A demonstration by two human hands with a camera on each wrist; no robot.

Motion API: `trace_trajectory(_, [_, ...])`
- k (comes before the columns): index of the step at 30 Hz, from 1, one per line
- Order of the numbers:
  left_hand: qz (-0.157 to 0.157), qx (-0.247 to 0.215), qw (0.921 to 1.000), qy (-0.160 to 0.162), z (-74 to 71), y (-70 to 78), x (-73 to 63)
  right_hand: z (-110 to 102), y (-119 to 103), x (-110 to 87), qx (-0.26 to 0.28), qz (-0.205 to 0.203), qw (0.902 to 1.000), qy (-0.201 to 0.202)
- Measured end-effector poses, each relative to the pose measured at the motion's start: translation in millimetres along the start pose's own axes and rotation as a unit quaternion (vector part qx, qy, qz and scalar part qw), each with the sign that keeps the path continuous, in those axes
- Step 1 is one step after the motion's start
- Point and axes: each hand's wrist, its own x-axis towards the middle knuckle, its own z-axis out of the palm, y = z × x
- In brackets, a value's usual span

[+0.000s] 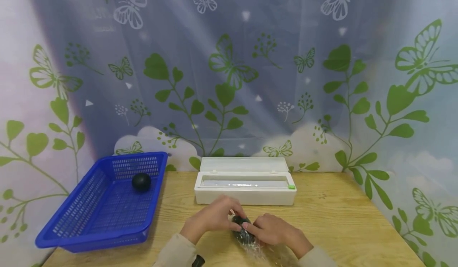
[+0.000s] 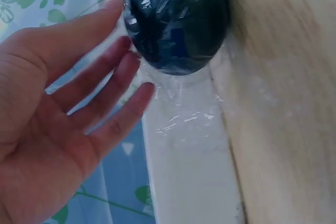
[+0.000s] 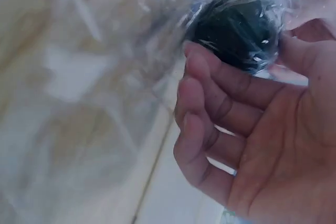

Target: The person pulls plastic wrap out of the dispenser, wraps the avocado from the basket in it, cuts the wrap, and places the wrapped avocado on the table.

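Note:
A dark green, egg-shaped object (image 1: 245, 237) wrapped in clear plastic film (image 1: 256, 253) is between my two hands above the table, in front of a white box. My left hand (image 1: 219, 215) holds it from the left, thumb and fingertips at its edge. From the other side, my right hand (image 1: 273, 229) grips it, with the thumb on top and the fingers curled beneath. Film lies tight and shiny over the dark object (image 2: 178, 24) in the left wrist view. Loose, crumpled film (image 3: 79, 72) trails from it in the right wrist view.
Behind the hands stands the white cling film box (image 1: 245, 197), its lid (image 1: 244, 164) raised, a film roll (image 1: 229, 184) inside and a green slider (image 1: 292, 187) at the right. At left, a blue basket (image 1: 107, 241) contains another dark round object (image 1: 141, 182). A patterned curtain hangs behind the wooden table (image 1: 329, 207).

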Motion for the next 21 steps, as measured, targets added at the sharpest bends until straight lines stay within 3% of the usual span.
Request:
trace_trajectory(5, [-0.018,0.0,0.9998,0.004,4.1,-1.4,1.1,-4,0,-0.6,-0.023,-0.004,0.9995,0.021])
trace_trajectory(10, [-0.036,0.029,0.9984,0.032,5.9,-3.7,0.0,-4,0,0.0,-0.005,-0.034,0.9994,-0.003])
trace_trajectory(13, [-0.044,0.036,0.9979,0.031,6.8,-5.4,-0.4,-6,-1,-1.8,0.0,-0.028,0.9996,-0.003])
trace_trajectory(17, [-0.051,0.025,0.9978,0.035,8.7,-6.3,0.9,-12,-2,-3.9,-0.021,-0.015,0.9986,0.045])
trace_trajectory(21, [-0.071,0.034,0.9954,0.054,11.7,-6.4,2.5,-16,-1,-2.9,-0.028,-0.045,0.9944,0.091])
